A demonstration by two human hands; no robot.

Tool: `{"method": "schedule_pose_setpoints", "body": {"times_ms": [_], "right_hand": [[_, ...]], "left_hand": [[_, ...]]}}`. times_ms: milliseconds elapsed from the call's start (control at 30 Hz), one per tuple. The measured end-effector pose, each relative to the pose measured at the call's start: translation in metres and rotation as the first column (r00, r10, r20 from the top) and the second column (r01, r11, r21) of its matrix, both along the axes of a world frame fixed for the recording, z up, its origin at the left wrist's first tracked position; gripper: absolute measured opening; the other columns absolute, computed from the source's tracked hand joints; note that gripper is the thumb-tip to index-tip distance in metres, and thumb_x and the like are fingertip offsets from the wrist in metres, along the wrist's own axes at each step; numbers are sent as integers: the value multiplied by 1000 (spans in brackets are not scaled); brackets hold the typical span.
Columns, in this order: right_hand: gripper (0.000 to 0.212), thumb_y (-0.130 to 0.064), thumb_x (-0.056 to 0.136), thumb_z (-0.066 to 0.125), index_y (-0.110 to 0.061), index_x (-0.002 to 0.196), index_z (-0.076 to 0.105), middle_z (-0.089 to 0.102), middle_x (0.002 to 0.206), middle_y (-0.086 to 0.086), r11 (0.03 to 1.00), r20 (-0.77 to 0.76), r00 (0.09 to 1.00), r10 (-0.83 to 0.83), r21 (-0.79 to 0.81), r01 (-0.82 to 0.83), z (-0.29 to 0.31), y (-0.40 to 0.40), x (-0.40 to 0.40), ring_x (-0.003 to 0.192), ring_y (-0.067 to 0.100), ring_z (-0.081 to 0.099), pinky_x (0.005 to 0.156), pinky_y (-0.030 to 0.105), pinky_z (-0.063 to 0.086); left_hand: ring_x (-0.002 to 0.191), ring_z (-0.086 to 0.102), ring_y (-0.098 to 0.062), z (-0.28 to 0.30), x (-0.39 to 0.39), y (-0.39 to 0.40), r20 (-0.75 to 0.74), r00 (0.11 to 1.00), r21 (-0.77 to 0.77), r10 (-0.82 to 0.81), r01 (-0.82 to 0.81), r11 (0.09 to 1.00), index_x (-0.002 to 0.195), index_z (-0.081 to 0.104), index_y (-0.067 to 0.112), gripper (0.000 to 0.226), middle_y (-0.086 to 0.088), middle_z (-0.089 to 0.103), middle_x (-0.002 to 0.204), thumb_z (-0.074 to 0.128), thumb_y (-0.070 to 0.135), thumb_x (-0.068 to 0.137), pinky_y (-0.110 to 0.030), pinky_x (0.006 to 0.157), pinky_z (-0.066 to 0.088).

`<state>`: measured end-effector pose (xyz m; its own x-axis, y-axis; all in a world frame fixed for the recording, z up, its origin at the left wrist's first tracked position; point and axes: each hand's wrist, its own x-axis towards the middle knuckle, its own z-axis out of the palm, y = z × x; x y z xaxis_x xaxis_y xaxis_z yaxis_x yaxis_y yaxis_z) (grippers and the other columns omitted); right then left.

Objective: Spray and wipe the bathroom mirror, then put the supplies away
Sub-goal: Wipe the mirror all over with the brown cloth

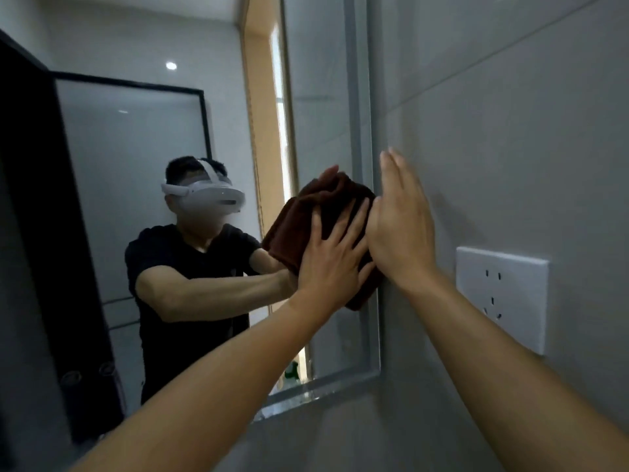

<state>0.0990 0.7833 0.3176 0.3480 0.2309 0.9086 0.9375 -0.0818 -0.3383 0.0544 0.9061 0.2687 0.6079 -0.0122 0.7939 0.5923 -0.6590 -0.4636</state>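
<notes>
Brown cloth [316,212] against mirror [323,97]

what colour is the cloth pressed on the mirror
Dark reddish brown; the cloth shows best in the head view.

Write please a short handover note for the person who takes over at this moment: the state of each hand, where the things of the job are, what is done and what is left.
Left hand: open, fingers spread flat, pressing the brown cloth against the mirror near its right edge.
Right hand: open, fingers straight, at the mirror's right frame beside the cloth, by the wall; contact is unclear.
Cloth: folded, on the glass at the right side.
Spray bottle: not clearly in view; something green shows in the reflection low down, too small to identify.
Done: wiping is under way; whether spraying is done I cannot tell.
Left: finish wiping the mirror, then put the supplies away.
</notes>
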Motion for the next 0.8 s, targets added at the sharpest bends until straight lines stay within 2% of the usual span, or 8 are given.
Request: {"method": "schedule_pose_setpoints", "body": {"times_ms": [67, 200, 300, 467, 533, 700, 800], "right_hand": [[57, -4, 103, 36, -10, 159, 25, 23, 167, 5, 999, -31, 999, 6, -35, -7, -26, -2, 0, 154, 17, 19, 127, 36, 19], [59, -1, 102, 38, -11, 159, 26, 24, 167, 4, 994, -78, 997, 5, -110, -14, -77, -5, 0, 154, 16, 19, 126, 30, 16], [59, 1, 102, 37, -11, 159, 26, 22, 167, 4, 983, -108, 994, -1, -181, -18, -111, -6, -1, 154, 16, 18, 126, 29, 17], [62, 0, 102, 36, -13, 160, 22, 19, 168, 2, 955, -155, 988, -7, -295, -39, -153, -1, -8, 155, 16, 17, 126, 36, 22], [63, 1, 101, 37, -14, 160, 22, 19, 168, 1, 949, -173, 985, -18, -313, -38, -161, 2, -12, 154, 17, 18, 125, 37, 23], [65, 4, 98, 40, -9, 160, 22, 22, 167, 6, 956, -179, 984, -14, -290, -39, -164, 12, -24, 154, 21, 21, 125, 34, 20], [66, 4, 99, 42, -9, 160, 20, 21, 167, 7, 963, -164, 986, -2, -265, -42, -164, 13, -28, 154, 21, 19, 126, 33, 17]], "left_hand": [[154, 2, -29, -44, -4, 2, -76, 997, 1, -1, 1, 1000, 159, 6, 21, 76, -7, 3, 167, 37, 55, 99, -63, 118, -6], [149, 22, -28, -133, -17, 6, -255, 967, 16, 13, -9, 1000, 154, 29, 22, 72, -5, 29, 161, 52, 54, 94, -60, 119, -10], [149, 26, -26, -174, -28, 7, -313, 949, 20, 41, -37, 999, 154, 31, 22, 73, -4, 32, 160, 55, 52, 92, -58, 120, -9], [148, 30, -25, -190, -60, 12, -371, 926, 27, 70, -64, 998, 155, 28, 24, 73, -3, 34, 160, 55, 48, 92, -56, 121, -2], [149, 26, -25, -191, -80, 17, -382, 918, 47, 104, -93, 995, 156, 26, 25, 78, -3, 30, 161, 58, 49, 90, -56, 121, 0], [152, 17, -23, -196, -151, 34, -357, 921, 78, 158, -139, 987, 158, 18, 28, 83, -3, 14, 166, 59, 52, 90, -57, 120, 4], [152, 16, -24, -201, -188, 43, -342, 923, 111, 179, -149, 983, 158, 17, 30, 83, -2, 10, 167, 59, 53, 91, -57, 118, 14]]}}
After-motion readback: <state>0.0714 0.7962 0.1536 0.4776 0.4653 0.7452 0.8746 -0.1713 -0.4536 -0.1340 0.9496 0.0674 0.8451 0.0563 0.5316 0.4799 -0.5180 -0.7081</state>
